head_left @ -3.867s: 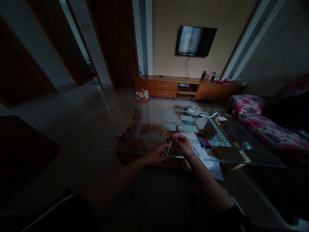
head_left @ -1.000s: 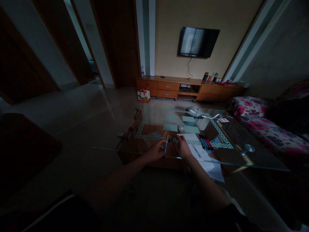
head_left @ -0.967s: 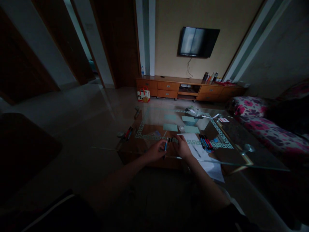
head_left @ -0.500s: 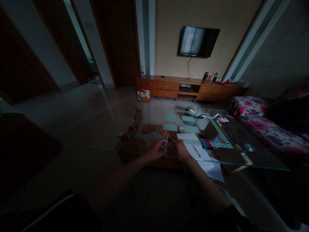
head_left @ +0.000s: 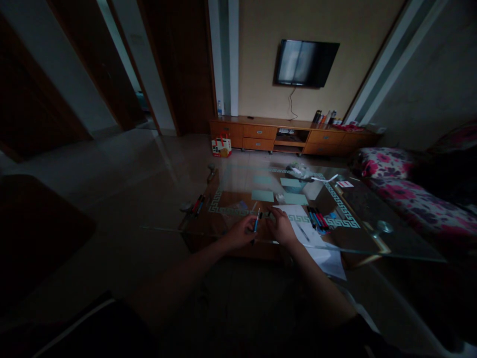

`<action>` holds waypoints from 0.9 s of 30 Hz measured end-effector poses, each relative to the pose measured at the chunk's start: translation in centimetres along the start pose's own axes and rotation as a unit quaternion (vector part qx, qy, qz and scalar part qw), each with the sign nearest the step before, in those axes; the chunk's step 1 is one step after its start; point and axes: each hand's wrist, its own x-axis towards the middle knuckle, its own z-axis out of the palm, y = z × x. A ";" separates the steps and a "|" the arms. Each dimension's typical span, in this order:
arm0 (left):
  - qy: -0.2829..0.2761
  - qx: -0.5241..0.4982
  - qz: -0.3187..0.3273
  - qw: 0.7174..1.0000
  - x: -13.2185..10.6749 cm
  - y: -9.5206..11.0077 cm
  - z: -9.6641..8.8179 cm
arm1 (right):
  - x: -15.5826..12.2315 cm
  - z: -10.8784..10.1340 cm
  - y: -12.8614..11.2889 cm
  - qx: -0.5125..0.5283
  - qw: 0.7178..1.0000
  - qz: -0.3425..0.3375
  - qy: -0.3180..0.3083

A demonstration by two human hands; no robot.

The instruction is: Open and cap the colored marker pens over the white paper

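My left hand (head_left: 242,232) is closed round a slim blue pen (head_left: 256,221), held upright with its light tip pointing up, above the near edge of the glass table (head_left: 238,184). To its right, apart from the pen, is my right hand (head_left: 282,228), its fingers bent together. A small dark piece shows at those fingertips, too small to name. Another small dark piece (head_left: 261,216) appears between the hands. White paper sheets (head_left: 316,241) lie beside and partly under my right hand, with a dark pen (head_left: 303,232) on top.
Red, blue and black markers (head_left: 318,219) lie right of the paper, and more pens (head_left: 198,205) at the table's left edge. A plastic bag (head_left: 300,170) sits at the far side. Beyond stand a TV cabinet (head_left: 261,132) and a gift bag (head_left: 221,146); a flowered sofa (head_left: 421,199) is at right.
My right hand has moved right, away from the pen and my left hand, widening the gap between them. My left hand keeps its hold on the pen, nearly in place.
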 end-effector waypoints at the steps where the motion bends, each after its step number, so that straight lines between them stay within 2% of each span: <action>1: -0.001 0.003 0.004 1.000 0.0 -0.1 0.0 | 0.2 0.0 0.1 0.040 0.999 0.016 0.027; 3: -0.004 0.006 0.016 1.000 -0.1 -0.1 0.1 | 0.5 0.0 0.5 0.146 0.984 0.067 0.075; 4: -0.006 0.008 0.022 1.000 -0.1 -0.1 0.1 | 0.7 0.0 0.6 0.209 0.968 0.102 0.090; 7: -0.019 0.008 0.028 0.999 -0.3 0.2 0.1 | 0.9 0.0 0.8 0.382 0.898 0.192 0.103; 9: -0.033 0.004 0.027 0.999 -0.5 0.6 0.1 | 0.9 -0.2 0.7 0.453 0.858 0.220 0.106; 12: -0.054 -0.010 0.027 0.998 -0.6 1.1 0.0 | 0.9 -0.5 0.2 0.505 0.824 0.232 0.112; 16: -0.064 -0.008 0.033 0.997 -0.7 1.3 0.0 | 1.0 -0.8 -0.5 0.516 0.815 0.240 0.107; 27: -0.082 0.003 0.044 0.996 -0.8 1.0 0.1 | 1.1 -0.8 -0.6 0.485 0.837 0.234 0.092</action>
